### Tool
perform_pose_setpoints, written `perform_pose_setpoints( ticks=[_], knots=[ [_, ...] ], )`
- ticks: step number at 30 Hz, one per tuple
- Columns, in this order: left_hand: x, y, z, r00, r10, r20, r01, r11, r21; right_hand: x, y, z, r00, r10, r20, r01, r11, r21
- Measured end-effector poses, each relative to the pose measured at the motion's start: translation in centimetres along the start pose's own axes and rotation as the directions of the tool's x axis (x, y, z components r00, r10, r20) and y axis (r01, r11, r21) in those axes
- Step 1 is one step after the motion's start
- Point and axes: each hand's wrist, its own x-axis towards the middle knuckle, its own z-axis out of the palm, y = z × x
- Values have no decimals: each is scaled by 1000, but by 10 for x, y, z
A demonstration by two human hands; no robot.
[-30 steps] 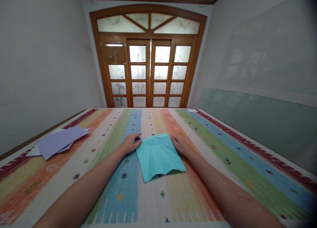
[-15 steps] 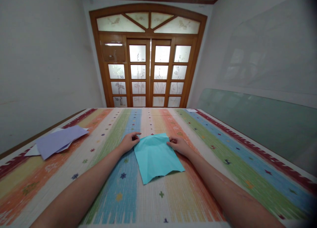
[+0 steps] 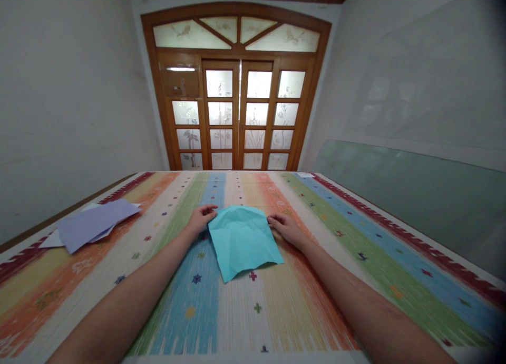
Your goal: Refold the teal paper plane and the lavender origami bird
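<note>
A creased turquoise sheet of paper point(image 3: 245, 242) lies in front of me, its far edge bowed upward and its near edge slightly wavy. At the sheet's far left corner, my left hand point(image 3: 201, 220) is closed, thumb and fingers pinching the edge. My right hand point(image 3: 286, 229) pinches the far right edge between thumb and fingertips. Beneath the sheet is a striped, multicoloured tablecloth point(image 3: 166, 279). The underside of the paper is hidden.
On the left side of the table lies a loose pile of lilac and white paper sheets point(image 3: 97, 221). A small white slip point(image 3: 305, 175) rests at the far right edge. A pale green panel point(image 3: 407, 195) stands along the right side, and wooden glazed doors point(image 3: 239, 111) are beyond the table.
The turquoise paper has shifted slightly left and away from me, and its far edge bows up more. My left hand has moved left with its corner; my right hand has hardly moved.
</note>
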Motion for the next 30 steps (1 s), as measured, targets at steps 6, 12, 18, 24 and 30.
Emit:
perform_pose_setpoints(
  ticks=[6, 12, 18, 24, 30],
  knots=[
    [7, -7, -4, 989, -53, -135, 29, 985, -169, -5, -11, -3, 993, 13, 118, -10, 1000, -24],
    [7, -3, -9, 987, -122, -105, 83, 944, -319, -5, -3, 4, 984, 40, 172, -48, 998, 42],
    [4, 7, -18, 978, -199, 59, 206, 901, -383, -4, 7, -2, 993, 94, 71, -105, 979, 177],
    [7, 1, -21, 974, -219, 62, 226, 893, -390, -3, 14, -6, 984, 175, -22, -162, 945, 285],
    [8, -4, -17, 981, -191, 46, 196, 939, -281, 1, 18, -6, 980, 194, -47, -169, 934, 314]
  ],
)
